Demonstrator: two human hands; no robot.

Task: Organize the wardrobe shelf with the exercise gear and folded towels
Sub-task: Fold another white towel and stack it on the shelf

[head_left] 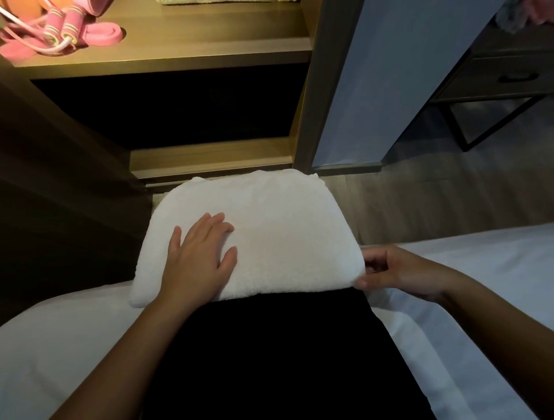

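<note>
A folded white towel (269, 227) lies across my lap, over dark clothing. My left hand (199, 254) presses flat on its left half with straight fingers. My right hand (389, 269) pinches the towel's near right corner between thumb and fingers. On the lit wooden wardrobe shelf (209, 45) at the top left sits pink exercise gear: a jump rope with pink handles (60, 28) and a pink band (102, 34). A pale folded cloth (224, 1) shows at the shelf's back edge.
I sit on a white bed (479, 269). Below the shelf is a dark open compartment (180, 111) and a lower wooden ledge (209, 159). A wardrobe door (389, 75) stands open to the right. A dark drawer unit (509, 78) stands on the wood floor at far right.
</note>
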